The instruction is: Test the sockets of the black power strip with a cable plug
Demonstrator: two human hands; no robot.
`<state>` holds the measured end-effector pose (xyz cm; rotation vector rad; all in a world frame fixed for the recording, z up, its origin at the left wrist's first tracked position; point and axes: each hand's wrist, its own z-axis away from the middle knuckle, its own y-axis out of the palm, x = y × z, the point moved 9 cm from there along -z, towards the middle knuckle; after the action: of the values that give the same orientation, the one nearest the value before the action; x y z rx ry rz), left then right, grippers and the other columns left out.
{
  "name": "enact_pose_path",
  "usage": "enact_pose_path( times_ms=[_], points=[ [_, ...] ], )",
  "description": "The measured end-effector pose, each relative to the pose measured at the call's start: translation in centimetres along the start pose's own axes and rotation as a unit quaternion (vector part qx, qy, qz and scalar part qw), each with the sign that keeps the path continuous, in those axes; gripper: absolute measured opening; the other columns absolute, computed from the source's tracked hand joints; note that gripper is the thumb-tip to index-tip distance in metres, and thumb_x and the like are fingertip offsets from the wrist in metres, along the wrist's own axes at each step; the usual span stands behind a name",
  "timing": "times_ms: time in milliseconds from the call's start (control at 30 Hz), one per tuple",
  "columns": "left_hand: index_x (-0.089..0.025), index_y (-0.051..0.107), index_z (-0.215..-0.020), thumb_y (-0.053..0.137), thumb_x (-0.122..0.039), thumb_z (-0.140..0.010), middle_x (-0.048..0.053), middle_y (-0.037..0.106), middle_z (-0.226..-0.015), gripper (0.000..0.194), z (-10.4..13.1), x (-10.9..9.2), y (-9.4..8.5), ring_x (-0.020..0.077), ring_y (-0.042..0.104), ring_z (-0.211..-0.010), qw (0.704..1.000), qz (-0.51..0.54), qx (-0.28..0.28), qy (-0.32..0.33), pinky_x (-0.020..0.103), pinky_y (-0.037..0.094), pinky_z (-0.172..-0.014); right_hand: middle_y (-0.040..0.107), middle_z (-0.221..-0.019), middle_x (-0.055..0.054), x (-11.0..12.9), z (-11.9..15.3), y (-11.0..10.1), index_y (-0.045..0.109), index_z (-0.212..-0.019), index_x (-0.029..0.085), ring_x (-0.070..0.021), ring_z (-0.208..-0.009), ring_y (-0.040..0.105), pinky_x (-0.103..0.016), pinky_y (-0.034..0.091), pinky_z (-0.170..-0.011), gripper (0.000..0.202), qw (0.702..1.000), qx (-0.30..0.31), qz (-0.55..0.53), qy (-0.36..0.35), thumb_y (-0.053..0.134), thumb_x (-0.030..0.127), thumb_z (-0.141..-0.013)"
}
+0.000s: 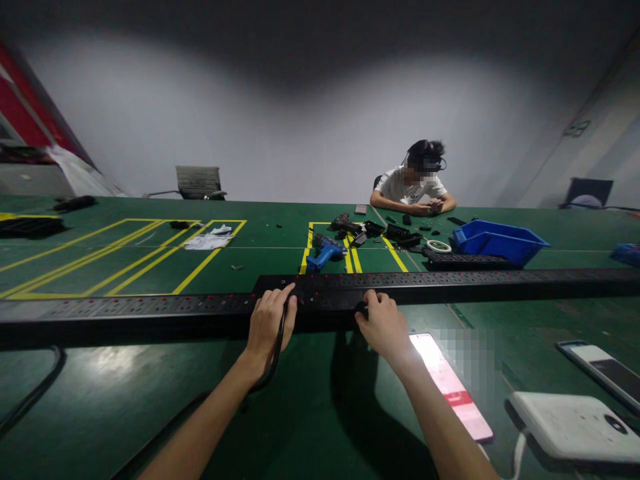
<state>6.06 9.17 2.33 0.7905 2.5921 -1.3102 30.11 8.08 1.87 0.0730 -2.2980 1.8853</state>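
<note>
Two long black power strips [480, 285] with rows of sockets and small red marks lie across the green table, one behind the other. My left hand [270, 323] rests on the front strip near its middle, its fingers closed around a black cable [277, 350]. Whatever is at the cable's end is mostly hidden by my fingers. From there the cable runs down along my left wrist and off to the lower left. To the right, my right hand [385, 327] is closed at the strip's front edge. A small dark piece shows by its thumb, too hidden to name.
Beyond the strips lie a blue power drill [326, 252], black plastic parts [400, 235], a tape roll [439, 247] and a blue bin [500, 241]. A pink-screened phone [453, 387] and a white device [575, 423] are near my right arm. A person [413, 187] sits opposite.
</note>
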Motion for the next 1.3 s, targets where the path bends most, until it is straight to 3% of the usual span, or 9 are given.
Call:
enact_pose_path(
  times_ms=[300, 467, 700, 1300],
  points=[
    [-0.024, 0.059, -0.117, 0.043, -0.037, -0.093, 0.006, 0.065, -0.106, 0.032, -0.9, 0.1, -0.2, 0.0251, 0.054, -0.099, 1.0, -0.012, 0.025, -0.008, 0.041, 0.041, -0.09, 0.052, -0.111, -0.012, 0.2, 0.0, 0.4, 0.047, -0.114, 0.02, -0.0258, -0.098, 0.053, -0.032, 0.037, -0.072, 0.031, 1.0, 0.003, 0.01, 0.004, 0.051, 0.035, -0.087],
    [-0.022, 0.057, -0.121, 0.039, -0.033, -0.093, 0.007, 0.067, -0.107, 0.035, -1.1, 0.0, 0.7, 0.0246, 0.056, -0.098, 0.999, -0.01, 0.05, 0.01, 0.04, 0.04, -0.087, 0.051, -0.112, -0.013, 0.6, 0.2, 0.3, 0.046, -0.116, 0.019, -0.0265, -0.099, 0.053, -0.033, 0.038, -0.073, 0.032, 1.0, 0.003, 0.02, 0.0, 0.05, 0.034, -0.087],
    [-0.021, 0.06, -0.118, 0.037, -0.039, -0.095, 0.006, 0.07, -0.098, 0.036, -1.5, 0.2, 1.0, 0.0227, 0.06, -0.089, 0.997, 0.007, 0.073, 0.001, 0.038, 0.042, -0.085, 0.049, -0.114, -0.014, 0.7, 0.3, 0.7, 0.044, -0.12, 0.019, -0.0272, -0.101, 0.051, -0.035, 0.039, -0.076, 0.036, 1.0, 0.005, 0.028, -0.002, 0.05, 0.034, -0.088],
    [-0.017, 0.059, -0.115, 0.038, -0.033, -0.094, 0.011, 0.068, -0.094, 0.034, -1.7, -2.3, 1.0, 0.0268, 0.058, -0.09, 0.986, -0.133, 0.075, 0.059, 0.039, 0.042, -0.078, 0.047, -0.116, -0.016, 1.2, 0.4, 0.7, 0.042, -0.123, 0.018, -0.0283, -0.101, 0.051, -0.036, 0.041, -0.077, 0.039, 0.999, 0.0, 0.04, -0.002, 0.05, 0.032, -0.087]
  ],
)
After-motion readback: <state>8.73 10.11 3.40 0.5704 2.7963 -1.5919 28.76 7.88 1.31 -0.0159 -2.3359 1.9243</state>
